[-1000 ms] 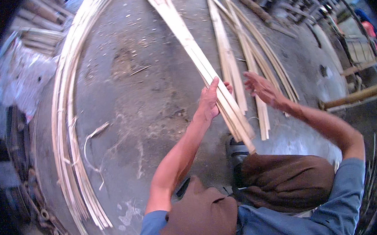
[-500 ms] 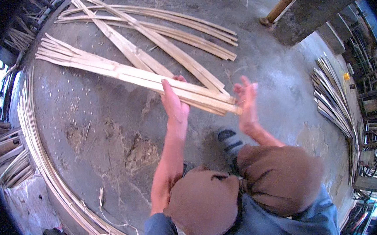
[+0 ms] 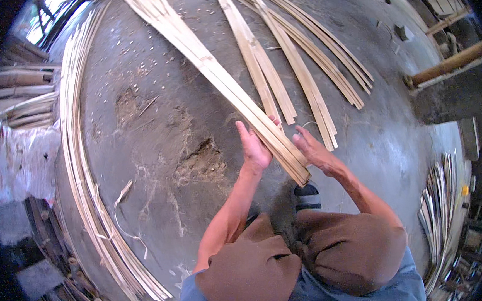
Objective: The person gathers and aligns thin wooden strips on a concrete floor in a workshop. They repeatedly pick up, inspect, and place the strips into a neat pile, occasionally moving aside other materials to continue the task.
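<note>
A bundle of pale, split bamboo strips [image 3: 219, 74] slants from the far left down toward my knees, its far ends fanned out. My left hand [image 3: 256, 149] cradles it from beneath near its close end; the thumb stands up on one side and fingertips peep out on the other. Against or just beside the right edge of that end is my right hand [image 3: 316, 153], fingers stretched out and not wrapped round the strips. Whether its palm touches them I cannot tell. Further bamboo strips [image 3: 306, 84] lie in groups on the floor to the right of the bundle.
Long thin strips [image 3: 75, 139] lie curved along the left side, near a pale sheet [image 3: 23, 160]. At the right lies another pile of strips [image 3: 443, 198], below a bamboo pole [image 3: 453, 64]. The concrete floor [image 3: 161, 122] has a broken, pitted patch.
The view has turned, so the bundle now points more away from me. My left hand still supports it. My right hand has come lower beside its near end.
</note>
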Demonstrator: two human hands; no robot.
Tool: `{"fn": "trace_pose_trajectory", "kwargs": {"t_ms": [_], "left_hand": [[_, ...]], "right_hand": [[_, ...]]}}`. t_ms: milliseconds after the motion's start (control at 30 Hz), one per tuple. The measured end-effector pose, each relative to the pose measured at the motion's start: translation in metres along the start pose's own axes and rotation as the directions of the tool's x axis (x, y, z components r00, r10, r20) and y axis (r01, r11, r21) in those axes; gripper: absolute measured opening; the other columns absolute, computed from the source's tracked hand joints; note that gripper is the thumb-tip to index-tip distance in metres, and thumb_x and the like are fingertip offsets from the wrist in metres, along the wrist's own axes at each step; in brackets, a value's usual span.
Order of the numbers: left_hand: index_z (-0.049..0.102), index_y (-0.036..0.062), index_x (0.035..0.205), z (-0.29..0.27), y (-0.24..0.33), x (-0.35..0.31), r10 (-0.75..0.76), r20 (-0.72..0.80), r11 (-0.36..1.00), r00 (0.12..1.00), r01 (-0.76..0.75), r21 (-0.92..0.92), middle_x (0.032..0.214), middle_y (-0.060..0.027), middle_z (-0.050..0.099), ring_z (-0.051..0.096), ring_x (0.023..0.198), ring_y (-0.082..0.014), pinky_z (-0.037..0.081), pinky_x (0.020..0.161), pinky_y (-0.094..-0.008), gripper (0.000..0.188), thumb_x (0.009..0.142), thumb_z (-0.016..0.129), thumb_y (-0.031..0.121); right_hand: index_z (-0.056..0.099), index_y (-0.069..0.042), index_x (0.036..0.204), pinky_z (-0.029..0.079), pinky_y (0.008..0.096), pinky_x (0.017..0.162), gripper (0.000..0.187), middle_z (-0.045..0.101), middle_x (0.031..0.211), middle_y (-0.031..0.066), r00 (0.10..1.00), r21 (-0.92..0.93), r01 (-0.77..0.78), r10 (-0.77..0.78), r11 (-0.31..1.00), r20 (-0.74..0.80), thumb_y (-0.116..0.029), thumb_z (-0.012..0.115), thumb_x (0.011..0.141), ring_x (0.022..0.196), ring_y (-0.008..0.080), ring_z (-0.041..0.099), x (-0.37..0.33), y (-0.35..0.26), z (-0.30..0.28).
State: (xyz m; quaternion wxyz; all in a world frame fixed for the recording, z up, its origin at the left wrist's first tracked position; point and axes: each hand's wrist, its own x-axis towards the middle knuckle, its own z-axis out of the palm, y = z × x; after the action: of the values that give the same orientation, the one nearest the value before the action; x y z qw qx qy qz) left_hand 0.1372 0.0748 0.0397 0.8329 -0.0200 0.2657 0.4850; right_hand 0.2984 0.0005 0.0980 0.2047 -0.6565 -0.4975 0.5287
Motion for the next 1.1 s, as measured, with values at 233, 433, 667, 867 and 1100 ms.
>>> {"fn": "trace_pose_trajectory", "kwargs": {"t_ms": [233, 433, 667, 867, 1100], "left_hand": [[0.054, 0.0052, 0.129, -0.023, 0.005, 0.008, -0.047, 0.008, 0.998, 0.999, 0.047, 0.041, 0.119, -0.0119, 0.064, 0.063, 0.104, -0.0272, 0.048, 0.099, -0.0466, 0.042, 0.101, 0.048, 0.036], [0.048, 0.0075, 0.131, -0.026, -0.01, -0.005, 0.065, -0.043, 0.967, 0.997, -0.052, 0.248, 0.118, -0.0104, 0.062, 0.064, 0.099, -0.0192, 0.054, 0.085, -0.0374, 0.034, 0.103, 0.052, 0.026], [0.045, 0.0051, 0.139, -0.026, -0.059, -0.034, 0.012, -0.031, 0.928, 0.999, 0.001, 0.374, 0.129, -0.0099, 0.058, 0.056, 0.118, -0.0234, 0.045, 0.101, -0.0401, 0.042, 0.106, 0.04, 0.03], [0.034, 0.0031, 0.148, -0.084, -0.091, -0.049, 0.009, -0.115, 0.917, 0.993, 0.038, 0.397, 0.139, -0.0123, 0.051, 0.05, 0.127, -0.0247, 0.038, 0.11, -0.0407, 0.071, 0.104, 0.024, 0.058], [0.032, -0.0025, 0.147, -0.034, 0.005, -0.012, 0.276, -0.243, 0.849, 0.93, -0.117, 0.515, 0.129, -0.0168, 0.056, 0.055, 0.117, -0.0277, 0.042, 0.102, -0.0439, 0.094, 0.094, 0.03, 0.075]], "right_hand": [[0.047, 0.001, 0.127, 0.054, 0.0273, 0.055, 0.06, 0.059, 0.087, 0.0053, 0.961, 0.289, -0.151, 0.073, 0.945, 0.265, -0.031, 0.075, 0.086, 0.063, 0.0112, 0.059, -0.008, -0.033, -0.01], [0.052, 0.001, 0.119, 0.052, 0.0263, 0.054, 0.052, 0.059, 0.085, 0.0048, 0.963, 0.348, -0.193, 0.109, 0.918, 0.245, -0.03, 0.076, 0.085, 0.062, 0.0113, 0.058, -0.018, -0.08, -0.057], [0.052, 0.003, 0.121, 0.054, 0.0302, 0.064, 0.054, 0.064, 0.094, 0.0104, 0.993, 0.341, -0.08, 0.044, 0.937, 0.114, -0.028, 0.075, 0.083, 0.073, 0.0157, 0.063, 0.023, 0.003, -0.007], [0.049, 0.004, 0.13, 0.056, 0.0329, 0.073, 0.063, 0.069, 0.095, 0.0138, 0.962, -0.098, 0.209, -0.223, 0.973, -0.16, -0.026, 0.074, 0.081, 0.081, 0.0217, 0.069, 0.027, 0.019, 0.04], [0.05, 0.001, 0.12, 0.054, 0.0317, 0.064, 0.049, 0.064, 0.084, 0.0069, 0.961, 0.351, -0.123, 0.023, 0.928, 0.277, -0.025, 0.074, 0.086, 0.071, 0.0163, 0.064, 0.017, 0.004, 0.017]]}}
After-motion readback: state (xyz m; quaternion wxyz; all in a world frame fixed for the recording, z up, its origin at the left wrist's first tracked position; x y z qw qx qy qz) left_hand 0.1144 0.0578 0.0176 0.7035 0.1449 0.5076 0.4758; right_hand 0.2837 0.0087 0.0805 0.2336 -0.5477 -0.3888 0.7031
